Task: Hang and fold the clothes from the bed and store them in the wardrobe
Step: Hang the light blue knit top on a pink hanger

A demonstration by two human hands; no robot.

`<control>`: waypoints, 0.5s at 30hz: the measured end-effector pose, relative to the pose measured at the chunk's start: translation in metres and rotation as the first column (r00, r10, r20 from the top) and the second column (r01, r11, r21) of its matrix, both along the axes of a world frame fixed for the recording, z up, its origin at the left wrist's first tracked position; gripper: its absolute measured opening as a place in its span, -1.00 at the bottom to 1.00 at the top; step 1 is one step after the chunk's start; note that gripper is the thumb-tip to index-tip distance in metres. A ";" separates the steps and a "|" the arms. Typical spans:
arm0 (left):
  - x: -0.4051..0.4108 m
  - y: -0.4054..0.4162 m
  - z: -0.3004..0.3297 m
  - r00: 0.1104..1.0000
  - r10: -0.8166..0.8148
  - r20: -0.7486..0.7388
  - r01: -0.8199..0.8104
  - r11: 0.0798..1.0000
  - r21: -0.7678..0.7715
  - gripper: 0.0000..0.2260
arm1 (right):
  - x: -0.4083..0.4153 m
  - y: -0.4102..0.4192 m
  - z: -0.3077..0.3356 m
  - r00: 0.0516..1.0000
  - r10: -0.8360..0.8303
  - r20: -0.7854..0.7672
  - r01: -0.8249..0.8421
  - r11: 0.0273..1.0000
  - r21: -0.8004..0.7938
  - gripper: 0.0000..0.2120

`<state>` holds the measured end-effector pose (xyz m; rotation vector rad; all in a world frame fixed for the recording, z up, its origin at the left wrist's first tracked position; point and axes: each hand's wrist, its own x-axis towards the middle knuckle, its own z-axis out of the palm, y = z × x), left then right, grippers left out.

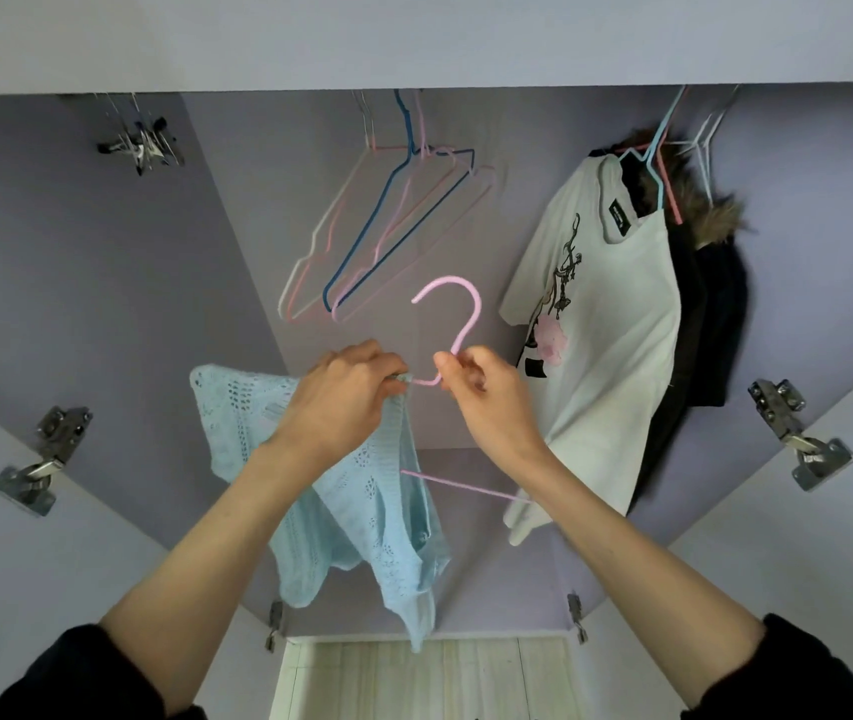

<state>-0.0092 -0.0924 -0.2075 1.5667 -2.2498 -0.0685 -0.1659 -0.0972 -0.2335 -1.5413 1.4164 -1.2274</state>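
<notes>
A light blue knitted top (362, 511) hangs half on a pink hanger (458, 314) in front of the open wardrobe. My left hand (346, 392) grips the top's neck edge where it meets the hanger's left shoulder. My right hand (481, 392) pinches the hanger at the base of its hook. The hook points up and left, free of the rail. The hanger's lower bar (466, 488) sticks out bare to the right of the top.
Several empty wire hangers (393, 226) hang in the wardrobe's middle. At right hang a white printed T-shirt (601, 330) and dark garments with a fur collar (710, 283). Metal hinges (40, 459) sit on both open doors. More hangers (138, 142) cluster at top left.
</notes>
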 end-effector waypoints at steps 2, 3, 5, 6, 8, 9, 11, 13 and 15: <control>0.002 0.000 -0.002 0.999 0.049 -0.014 -0.049 0.999 0.007 -0.82 | -0.004 0.000 0.002 0.994 -0.086 -0.068 0.073 0.983 -0.170 -0.85; 0.004 -0.001 -0.002 0.997 0.069 -0.027 -0.069 0.998 0.015 -0.83 | -0.006 0.005 0.001 0.986 -0.133 -0.101 0.096 0.947 -0.307 -0.86; 0.007 -0.004 -0.001 0.995 0.077 -0.066 -0.076 0.997 0.013 -0.84 | -0.004 0.022 -0.006 0.969 -0.163 -0.184 0.040 0.844 -0.536 -0.81; 0.008 -0.004 0.000 0.994 0.072 -0.088 -0.071 0.997 0.005 -0.84 | -0.001 0.034 -0.015 0.957 -0.136 -0.256 -0.043 0.805 -0.591 -0.78; 0.010 -0.002 0.005 0.989 0.052 -0.135 -0.056 0.998 -0.030 -0.86 | 0.003 0.053 -0.041 0.909 -0.009 -0.417 -0.219 0.841 -0.496 -0.77; 0.011 0.000 0.009 0.986 0.040 -0.160 -0.049 0.997 -0.054 -0.86 | 0.003 0.056 -0.052 0.873 0.081 -0.481 -0.257 0.914 -0.313 -0.78; 0.012 0.004 0.017 0.979 0.015 -0.201 -0.036 0.994 -0.101 -0.85 | -0.003 0.052 -0.071 0.778 0.291 -0.557 -0.249 0.957 0.151 -0.68; 0.014 0.007 0.025 0.972 0.001 -0.233 -0.035 0.989 -0.144 -0.85 | -0.012 0.039 -0.088 0.698 0.422 -0.578 -0.264 0.903 0.340 -0.56; 0.016 0.010 0.032 0.965 -0.016 -0.262 -0.029 0.985 -0.168 -0.85 | -0.014 0.028 -0.097 0.611 0.522 -0.595 -0.307 0.849 0.430 -0.50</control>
